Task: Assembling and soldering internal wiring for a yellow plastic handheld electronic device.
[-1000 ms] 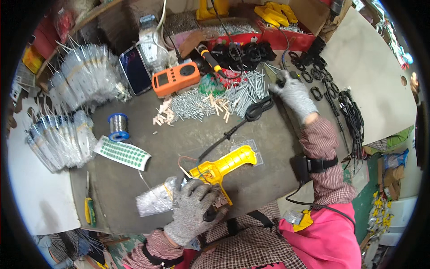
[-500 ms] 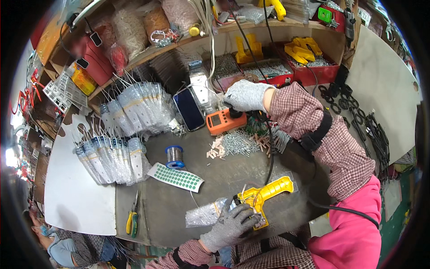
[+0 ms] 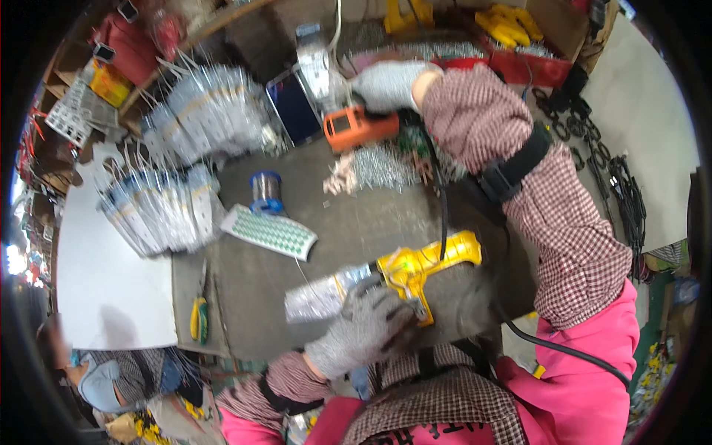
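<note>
Yellow housing (image 3: 454,248) lies on the worktop (image 3: 348,219), nr the front edge, approx ctr; thin wires show in its open L part, a bit blurred. L hand (image 3: 365,320), grey glove, is at the housing's lower L side, fingers bent; can't tell if it grips or just rests, fingertips hidden/blurred. Clear-wrapped pkt (image 3: 315,298) lies just L of the housing, partly behind L hand.

Black cable (image 3: 443,204) runs up from the housing twd R forearm. R hand (image 3: 393,85), also gloved, is at the back, over the R end of the orange meter (image 3: 360,127), fingers out of sight; can't tell if it holds anything.

Phone (image 3: 293,107) leans L of the meter. Screws (image 3: 384,169) heaped in front of it, w/ pale pegs (image 3: 340,178) on their L. Solder spool (image 3: 265,189) upright, L of the pegs; sticker sheet (image 3: 268,231) w/ green dots just below it. Pliers (image 3: 199,317), yellow/green grips, far L nr front. Bagged parts (image 3: 159,211) in rows, back L. Red bin (image 3: 530,68) back R, yellow pcs (image 3: 508,26) in/above it.
</note>
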Demonstrator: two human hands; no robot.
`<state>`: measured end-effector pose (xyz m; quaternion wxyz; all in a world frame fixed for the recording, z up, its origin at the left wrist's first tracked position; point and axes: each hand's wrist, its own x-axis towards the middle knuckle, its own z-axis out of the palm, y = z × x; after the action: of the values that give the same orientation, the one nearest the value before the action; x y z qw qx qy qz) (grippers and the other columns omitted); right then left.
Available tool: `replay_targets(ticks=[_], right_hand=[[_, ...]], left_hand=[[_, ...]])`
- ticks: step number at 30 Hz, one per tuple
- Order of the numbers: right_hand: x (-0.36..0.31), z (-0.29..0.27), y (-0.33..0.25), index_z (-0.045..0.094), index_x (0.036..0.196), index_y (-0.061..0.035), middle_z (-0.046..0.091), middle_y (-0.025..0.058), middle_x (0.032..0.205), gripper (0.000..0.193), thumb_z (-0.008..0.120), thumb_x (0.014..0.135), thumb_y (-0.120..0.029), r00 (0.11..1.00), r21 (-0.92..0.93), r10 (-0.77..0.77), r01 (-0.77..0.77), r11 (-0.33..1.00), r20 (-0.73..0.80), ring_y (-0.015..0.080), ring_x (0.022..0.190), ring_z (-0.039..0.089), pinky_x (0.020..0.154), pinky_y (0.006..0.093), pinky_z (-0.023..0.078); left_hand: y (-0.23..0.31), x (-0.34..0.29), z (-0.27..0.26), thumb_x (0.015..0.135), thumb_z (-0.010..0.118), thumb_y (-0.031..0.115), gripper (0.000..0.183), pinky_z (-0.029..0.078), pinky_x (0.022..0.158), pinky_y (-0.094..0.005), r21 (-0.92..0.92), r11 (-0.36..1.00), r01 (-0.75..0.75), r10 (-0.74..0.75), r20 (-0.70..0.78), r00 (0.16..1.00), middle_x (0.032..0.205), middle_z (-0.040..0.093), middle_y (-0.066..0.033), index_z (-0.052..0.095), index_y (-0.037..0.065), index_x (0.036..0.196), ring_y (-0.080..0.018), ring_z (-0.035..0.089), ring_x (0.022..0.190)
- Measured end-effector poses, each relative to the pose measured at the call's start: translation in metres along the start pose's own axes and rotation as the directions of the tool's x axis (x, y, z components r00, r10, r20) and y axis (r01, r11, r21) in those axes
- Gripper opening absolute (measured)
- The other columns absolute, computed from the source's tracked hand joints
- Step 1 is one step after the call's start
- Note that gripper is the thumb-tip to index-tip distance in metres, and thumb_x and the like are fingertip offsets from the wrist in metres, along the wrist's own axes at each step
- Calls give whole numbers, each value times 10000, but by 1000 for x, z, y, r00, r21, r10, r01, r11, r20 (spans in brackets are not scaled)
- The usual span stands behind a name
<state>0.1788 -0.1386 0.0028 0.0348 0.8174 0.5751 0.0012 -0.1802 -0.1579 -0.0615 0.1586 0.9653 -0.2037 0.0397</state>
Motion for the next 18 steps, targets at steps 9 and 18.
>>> replay_targets(ticks=[9,18], right_hand=[[2,4,-11,752,1055,-66,724,194,1067,293,673,808,-202,998,-82,60,-59,995,6,318,1024,706,881,421,542],[14,10,-7,747,1086,-73,734,151,1080,291,647,864,-232,995,-117,77,-70,991,59,313,1006,709,897,443,534]], left_hand=[[21,39,-9,812,591,191,118,459,797,-367,-5,997,79,-76,210,975,873,594,-51,626,110,891,-221,587,907],[35,54,-20,795,661,317,258,504,812,-393,246,947,209,-310,513,801,805,651,-93,684,75,881,-259,661,829]])
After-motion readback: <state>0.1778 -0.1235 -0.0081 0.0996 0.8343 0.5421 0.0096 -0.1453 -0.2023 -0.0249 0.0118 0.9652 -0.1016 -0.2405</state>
